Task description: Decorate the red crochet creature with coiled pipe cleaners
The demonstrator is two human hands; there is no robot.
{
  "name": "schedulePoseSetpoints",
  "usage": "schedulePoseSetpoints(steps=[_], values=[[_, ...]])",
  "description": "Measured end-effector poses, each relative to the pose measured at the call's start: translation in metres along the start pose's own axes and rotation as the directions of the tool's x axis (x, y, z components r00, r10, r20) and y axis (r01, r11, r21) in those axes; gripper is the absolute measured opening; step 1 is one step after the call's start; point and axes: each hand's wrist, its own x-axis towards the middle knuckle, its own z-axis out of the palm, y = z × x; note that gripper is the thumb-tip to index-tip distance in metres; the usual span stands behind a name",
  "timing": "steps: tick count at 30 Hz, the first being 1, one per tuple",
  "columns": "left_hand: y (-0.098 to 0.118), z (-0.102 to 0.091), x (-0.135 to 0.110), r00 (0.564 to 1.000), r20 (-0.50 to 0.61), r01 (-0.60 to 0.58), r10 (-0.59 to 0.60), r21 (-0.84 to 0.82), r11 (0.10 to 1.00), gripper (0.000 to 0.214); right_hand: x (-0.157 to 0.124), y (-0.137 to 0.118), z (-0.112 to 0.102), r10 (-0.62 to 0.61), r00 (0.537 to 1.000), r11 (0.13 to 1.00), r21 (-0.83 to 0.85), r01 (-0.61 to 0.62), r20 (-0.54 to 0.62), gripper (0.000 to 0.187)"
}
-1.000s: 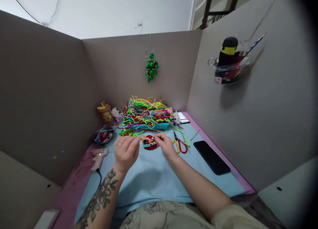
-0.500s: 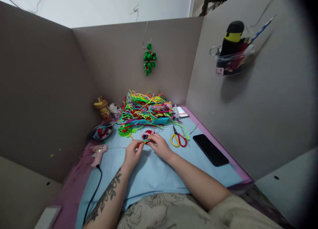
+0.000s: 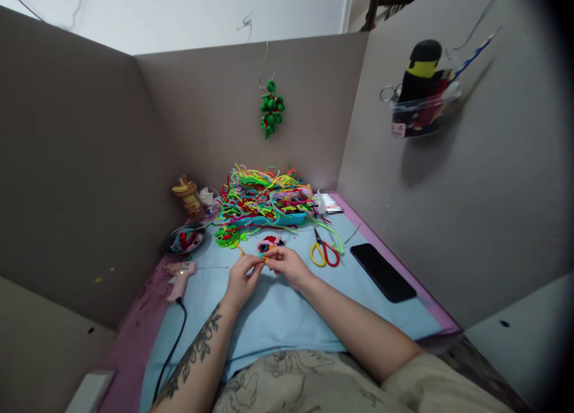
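My left hand [image 3: 243, 277] and my right hand [image 3: 290, 267] meet at the middle of the blue cloth, fingertips pinched together. Between them is an orange pipe cleaner [image 3: 243, 249], its loose end poking up behind my left fingers; the rest is mostly covered by my fingertips. Just beyond my right fingers lies a small red and pink fuzzy pipe-cleaner figure [image 3: 271, 241] with dark eyes, partly hidden. To its left rests a green pipe-cleaner figure [image 3: 228, 236]. Scissors [image 3: 323, 250] with one yellow and one red handle lie right of my right hand.
A blue tray [image 3: 293, 219] heaped with colourful pipe cleaners [image 3: 266, 192] stands at the back. A pink glue gun [image 3: 181, 280], its cord trailing forward, and a dark bowl [image 3: 167, 244] sit left. A black phone [image 3: 382, 272] lies right. Grey panels enclose the table.
My fingertips have come closer together over the orange pipe cleaner. The red and pink figure now shows more clearly beyond my right fingers. The whole view has shifted slightly.
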Motion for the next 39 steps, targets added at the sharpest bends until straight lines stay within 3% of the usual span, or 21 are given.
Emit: schedulePoseSetpoints(steps=[8,16,25,33,39], values=[[-0.0012,0.0003,0.0003,0.999,0.01,0.04,-0.039,-0.055,0.998,0.011,-0.0008,0.0032,0.0007,0.12,0.992,0.991,0.069,-0.117,-0.03,0.034],[-0.0009,-0.0008,0.0021,0.999,-0.028,0.017,-0.018,-0.063,0.998,0.012,-0.0019,0.0031,0.0046,0.08,0.996,0.995,0.059,-0.078,-0.03,0.03],[0.0014,0.0,0.0024,0.992,-0.077,0.087,-0.095,-0.108,0.99,0.012,-0.003,0.0019,0.0063,-0.002,1.0,1.0,0.025,0.002,-0.012,0.027],[0.0013,-0.0033,0.0031,0.954,-0.127,0.244,-0.272,-0.199,0.949,0.013,-0.0029,0.0012,0.0063,0.108,0.991,0.984,0.131,-0.117,0.073,0.029],[-0.0017,-0.0012,0.0045,0.944,-0.109,0.282,-0.313,-0.23,0.931,0.015,-0.0046,0.0023,0.0047,0.206,0.959,0.947,0.208,-0.246,0.195,0.034]])
